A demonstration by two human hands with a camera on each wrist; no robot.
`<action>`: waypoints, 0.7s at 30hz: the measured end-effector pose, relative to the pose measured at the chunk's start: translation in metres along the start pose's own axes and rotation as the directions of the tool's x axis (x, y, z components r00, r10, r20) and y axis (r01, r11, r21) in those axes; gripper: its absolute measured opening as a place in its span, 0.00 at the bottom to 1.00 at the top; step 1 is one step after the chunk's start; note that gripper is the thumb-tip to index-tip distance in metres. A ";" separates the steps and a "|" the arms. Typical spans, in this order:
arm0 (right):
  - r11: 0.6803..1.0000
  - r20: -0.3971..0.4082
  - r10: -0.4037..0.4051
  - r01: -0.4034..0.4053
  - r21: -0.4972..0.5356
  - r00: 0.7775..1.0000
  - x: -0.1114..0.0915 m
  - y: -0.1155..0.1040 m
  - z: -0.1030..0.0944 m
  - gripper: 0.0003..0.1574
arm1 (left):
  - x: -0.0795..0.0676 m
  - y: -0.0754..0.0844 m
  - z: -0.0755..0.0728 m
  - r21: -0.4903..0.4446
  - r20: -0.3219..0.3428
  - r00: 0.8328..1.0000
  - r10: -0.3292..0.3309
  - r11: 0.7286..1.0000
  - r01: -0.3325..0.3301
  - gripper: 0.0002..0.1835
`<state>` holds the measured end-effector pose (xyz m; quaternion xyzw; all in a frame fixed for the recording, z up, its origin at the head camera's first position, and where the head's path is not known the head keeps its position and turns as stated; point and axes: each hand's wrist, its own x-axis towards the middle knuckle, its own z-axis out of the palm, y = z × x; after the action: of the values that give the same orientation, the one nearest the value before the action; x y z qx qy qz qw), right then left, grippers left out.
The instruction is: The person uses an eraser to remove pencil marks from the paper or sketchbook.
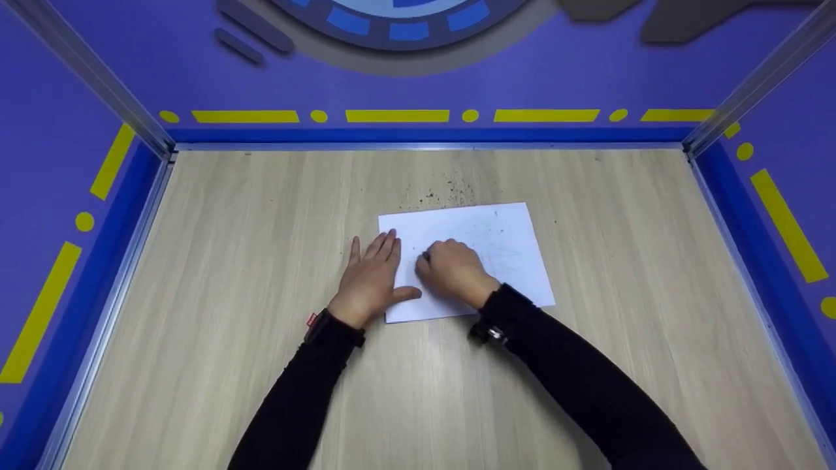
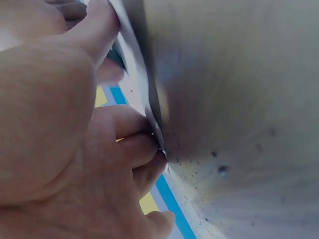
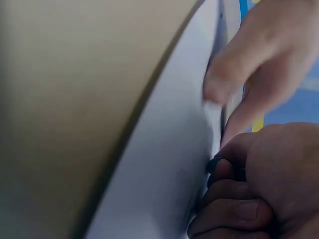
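Note:
A white sheet of paper point(image 1: 457, 222) lies slightly turned on the table, with faint grey pencil lines and smudges on its right half. My left hand point(image 1: 372, 277) rests on its left edge, fingers spread and straight, thumb pointing inward over the paper. On the middle of the sheet my right hand point(image 1: 452, 269) grips a small black eraser point(image 1: 426, 256), mostly hidden by the curled fingers. In the right wrist view, a dark bit of the eraser point(image 3: 213, 165) shows between thumb and fingers, right at the paper's surface. The left thumb point(image 3: 219, 89) is close by.
Dark crumbs point(image 1: 460, 190) are scattered on the wooden table point(image 1: 261, 196) just beyond the paper's far edge, and a few specks lie on the sheet. Blue panels with yellow marks point(image 1: 397, 116) stand along the back and both sides, edged by metal rails point(image 1: 418, 146).

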<state>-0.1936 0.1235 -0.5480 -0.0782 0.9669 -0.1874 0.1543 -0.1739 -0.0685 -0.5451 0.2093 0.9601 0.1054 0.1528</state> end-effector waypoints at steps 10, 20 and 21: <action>0.987 -0.065 0.124 -0.117 0.107 0.990 -0.021 0.100 -0.037 0.29 | 0.001 0.001 0.001 -0.031 0.014 1.000 -0.003 1.000 0.003 0.62; 0.974 -0.049 0.187 -0.178 0.142 0.981 -0.027 0.109 -0.045 0.30 | 0.001 0.000 0.001 -0.021 0.016 1.000 -0.005 1.000 0.005 0.61; 0.972 -0.033 0.186 -0.179 0.156 0.982 -0.026 0.099 -0.042 0.30 | 0.001 0.000 0.000 -0.018 0.017 1.000 -0.003 1.000 0.004 0.61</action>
<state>-0.1919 0.2340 -0.5427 0.0274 0.9563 -0.2474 0.1532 -0.1747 -0.0676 -0.5457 0.2072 0.9580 0.1121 0.1633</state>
